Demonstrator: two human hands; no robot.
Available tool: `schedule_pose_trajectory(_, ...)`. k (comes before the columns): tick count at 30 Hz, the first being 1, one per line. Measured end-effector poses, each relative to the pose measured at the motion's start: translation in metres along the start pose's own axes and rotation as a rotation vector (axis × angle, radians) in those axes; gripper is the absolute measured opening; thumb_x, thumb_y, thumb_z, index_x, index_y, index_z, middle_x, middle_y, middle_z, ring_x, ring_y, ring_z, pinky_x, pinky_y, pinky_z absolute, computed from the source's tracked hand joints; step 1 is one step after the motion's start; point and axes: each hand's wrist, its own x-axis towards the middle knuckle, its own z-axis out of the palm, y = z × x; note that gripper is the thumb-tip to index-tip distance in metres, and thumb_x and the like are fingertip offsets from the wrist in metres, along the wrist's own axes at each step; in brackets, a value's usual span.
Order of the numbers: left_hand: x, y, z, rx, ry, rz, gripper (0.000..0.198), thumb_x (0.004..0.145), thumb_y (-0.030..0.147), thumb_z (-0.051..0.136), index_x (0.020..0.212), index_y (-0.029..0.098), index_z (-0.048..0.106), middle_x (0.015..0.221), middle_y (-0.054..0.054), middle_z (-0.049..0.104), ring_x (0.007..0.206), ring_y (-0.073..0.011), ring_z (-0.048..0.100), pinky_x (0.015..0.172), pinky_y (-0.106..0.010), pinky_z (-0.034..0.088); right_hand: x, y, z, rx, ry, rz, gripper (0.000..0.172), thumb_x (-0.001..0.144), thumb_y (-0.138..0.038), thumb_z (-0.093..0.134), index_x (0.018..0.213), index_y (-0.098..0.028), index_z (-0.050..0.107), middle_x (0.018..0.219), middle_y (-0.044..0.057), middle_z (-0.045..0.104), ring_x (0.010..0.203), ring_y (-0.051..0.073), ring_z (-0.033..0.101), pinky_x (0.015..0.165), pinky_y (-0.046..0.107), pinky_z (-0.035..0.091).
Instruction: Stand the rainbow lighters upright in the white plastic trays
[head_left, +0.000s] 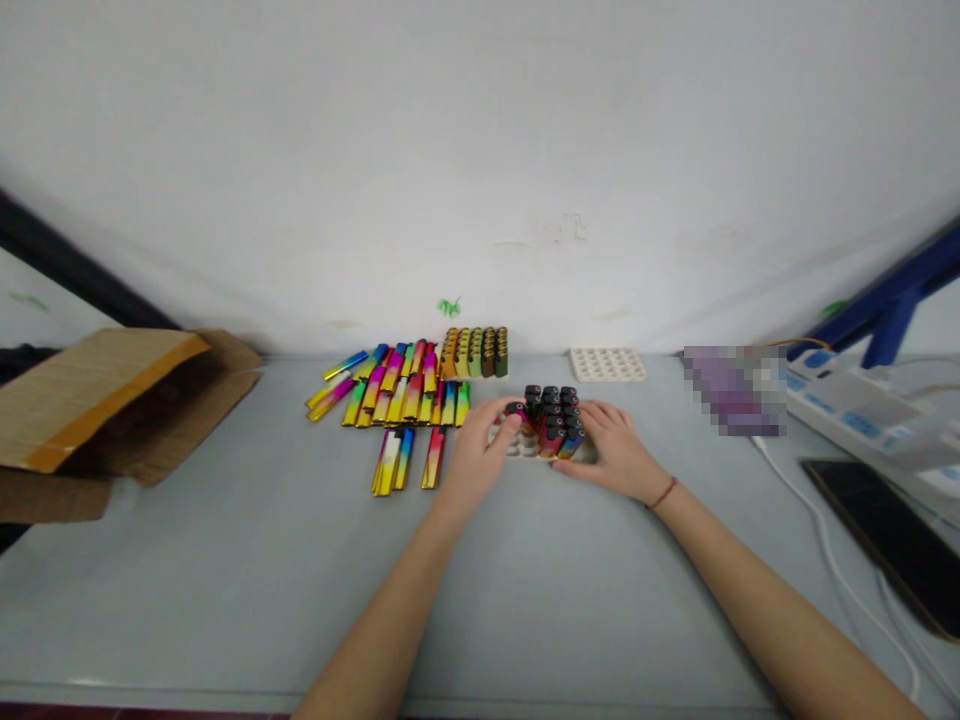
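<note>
My left hand (484, 455) pinches a lighter with a pink-tinted body (517, 412) at the left side of a white holed tray (517, 445). Several rainbow metallic lighters (551, 425) stand upright in that tray, black tops up. My right hand (611, 450) grips the tray's right end, its thumb along the front edge. To the left lies a heap of similar loose lighters (394, 395). Three more (394, 460) lie nearer me. Behind them stands a block of gold and green lighters (474, 352). A second white holed tray (607, 365) sits by the wall.
An opened cardboard box (112, 400) sits at the left of the grey table (225, 590). On the right are a pixelated object (731, 390), a white power strip (847, 400) with cables, and a dark phone (885, 540). A white wall rises behind.
</note>
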Motion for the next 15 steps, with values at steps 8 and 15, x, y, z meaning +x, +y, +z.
schedule_pose_trajectory(8,-0.001,-0.002,0.003,0.183,-0.040,0.012,0.026,0.094,0.030,0.052,0.110,0.022,0.070,0.112,-0.009,0.069,0.111,-0.0245,0.060,0.100,-0.038,0.042,0.001,-0.001,-0.001,-0.003,0.004,-0.002,0.071,0.081,-0.065,0.065,0.133,-0.017,0.054,0.131,0.017,0.061,0.121,0.036,0.051,0.099,0.051,0.041)
schedule_pose_trajectory(15,-0.004,0.001,0.012,0.331,0.002,0.078,0.027,0.094,0.023,0.055,0.120,0.022,0.063,0.105,-0.006,0.072,0.098,-0.0218,0.066,0.094,-0.038,0.044,0.001,-0.001,-0.001,-0.007,0.005,-0.007,0.072,0.081,-0.064,0.065,0.132,-0.015,0.054,0.131,0.018,0.061,0.120,0.036,0.051,0.099,0.051,0.041)
